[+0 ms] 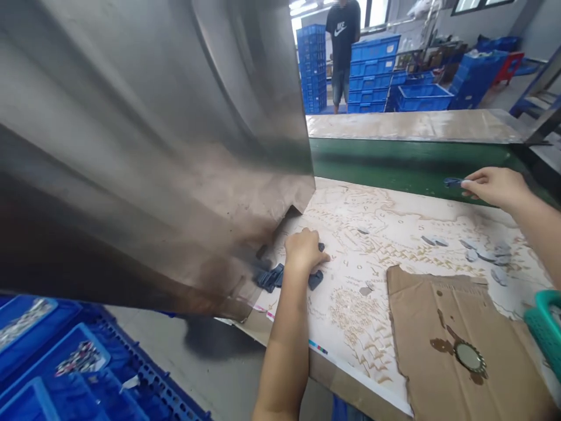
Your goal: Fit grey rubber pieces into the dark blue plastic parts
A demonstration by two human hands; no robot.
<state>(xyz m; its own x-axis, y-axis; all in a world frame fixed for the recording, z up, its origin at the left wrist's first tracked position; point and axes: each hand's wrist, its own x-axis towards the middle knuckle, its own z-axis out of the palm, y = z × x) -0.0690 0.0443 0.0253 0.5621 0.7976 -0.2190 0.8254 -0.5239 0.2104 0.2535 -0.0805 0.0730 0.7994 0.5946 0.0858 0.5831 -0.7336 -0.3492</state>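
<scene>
Right, one dark blue part up in the right hand, left hand down at the pile.

Dark blue part point(453, 182): past the far edge of the cardboard point(427, 333), over the near side of the green belt point(377, 164). Right hand point(495, 186) has it pinched at one end, thumb against fingertips, rest of the part sticking out clear. All places below are relative to the cardboard.

Left hand point(304, 248): off to its left, knuckles up, fingers bent down over the printed sheet point(346, 316). Dark pieces point(272, 277) lie around and under it, some up against the metal panel point(197, 146). Fingertips mostly hidden, so can't tell how far closed they are or whether they grip anything.

Thin grey pieces point(484, 254): loose on the sheet, most just beyond the cardboard, a couple out to its left. On the cardboard itself: a round scalloped cap point(468, 356), with brown stains point(440, 345) next to it. Green basket point(540, 333) sits at its right, cut by the frame.

Further out: blue trays point(105, 345) of small bits low, well left of it. Far beyond, past the belt: stacked blue crates point(370, 76) and a standing person point(344, 52) in a dark T-shirt.
</scene>
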